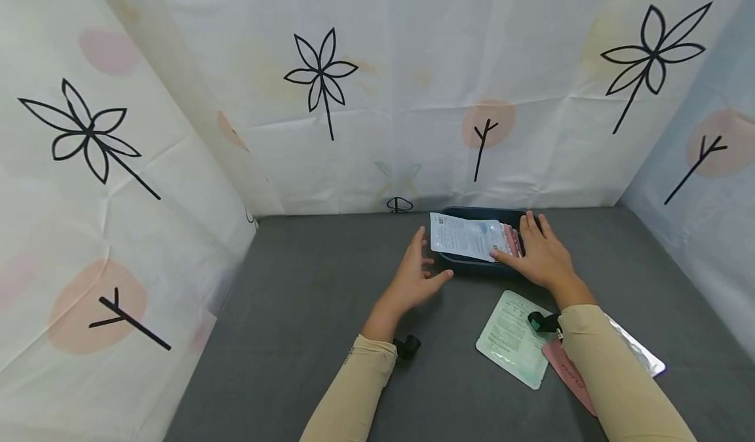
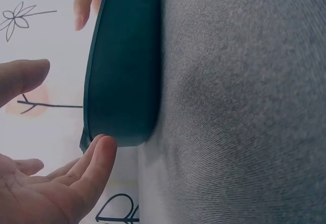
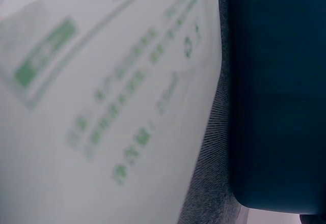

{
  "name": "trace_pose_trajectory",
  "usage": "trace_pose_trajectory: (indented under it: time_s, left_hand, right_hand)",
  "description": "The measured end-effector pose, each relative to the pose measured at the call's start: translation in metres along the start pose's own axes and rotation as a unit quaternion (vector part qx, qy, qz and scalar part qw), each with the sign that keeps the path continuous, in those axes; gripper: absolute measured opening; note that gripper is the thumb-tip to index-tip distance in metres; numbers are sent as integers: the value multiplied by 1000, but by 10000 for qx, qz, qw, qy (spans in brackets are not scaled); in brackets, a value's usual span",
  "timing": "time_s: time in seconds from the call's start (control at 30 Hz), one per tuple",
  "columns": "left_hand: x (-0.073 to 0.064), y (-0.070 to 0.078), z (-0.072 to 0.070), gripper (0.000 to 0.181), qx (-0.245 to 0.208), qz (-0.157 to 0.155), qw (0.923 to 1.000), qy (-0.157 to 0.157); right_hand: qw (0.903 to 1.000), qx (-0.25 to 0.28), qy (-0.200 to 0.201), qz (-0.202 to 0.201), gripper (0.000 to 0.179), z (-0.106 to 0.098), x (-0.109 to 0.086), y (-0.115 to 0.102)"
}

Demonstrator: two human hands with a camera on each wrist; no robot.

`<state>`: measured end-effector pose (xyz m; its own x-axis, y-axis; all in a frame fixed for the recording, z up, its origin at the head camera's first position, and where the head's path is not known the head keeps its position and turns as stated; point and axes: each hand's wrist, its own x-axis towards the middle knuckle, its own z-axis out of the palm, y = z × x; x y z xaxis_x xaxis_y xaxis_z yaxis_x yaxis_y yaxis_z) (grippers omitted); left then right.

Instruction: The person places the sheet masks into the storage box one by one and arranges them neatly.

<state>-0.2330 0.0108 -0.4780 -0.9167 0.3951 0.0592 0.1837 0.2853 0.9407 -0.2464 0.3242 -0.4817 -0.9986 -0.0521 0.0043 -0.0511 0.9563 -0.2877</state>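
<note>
A dark blue-green bin (image 1: 472, 266) stands near the back of the table. A light blue sachet (image 1: 463, 235) with printed text lies across its top, the left end jutting past the rim, with pink sachets (image 1: 512, 239) to its right. My right hand (image 1: 542, 258) is over the bin's right end; the thumb touches the sachets and straight fingers reach over the far side. Beside the bin's left end, my left hand (image 1: 409, 281) is held with fingers spread and nothing in it. In the left wrist view its fingertips appear close to the bin's end wall (image 2: 125, 66); contact is unclear.
In front of the bin lies a pale green sachet (image 1: 513, 340), its green print large in the right wrist view. A pink sachet (image 1: 569, 373) and a silver one (image 1: 639, 347) lie partly under the right sleeve. Patterned cloth walls (image 1: 389, 101) surround the grey table (image 1: 318, 298).
</note>
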Motion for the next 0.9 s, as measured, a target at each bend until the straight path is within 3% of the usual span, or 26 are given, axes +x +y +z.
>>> trace_pose_trajectory:
  time_s: [0.17,0.5,0.9]
  left_hand:
    - [-1,1,2,102,-1,-148,9999,-77]
    - [0,-5,8,99,457,-277,9984,-198]
    - [1,-13,15,97,530,-360,9977,-236]
  right_hand:
    - [10000,-1,29,20,127,1,0,1]
    - [10000,44,68,22,126,0,-1,-2]
    - [10000,27,83,2,126,0,0,-2]
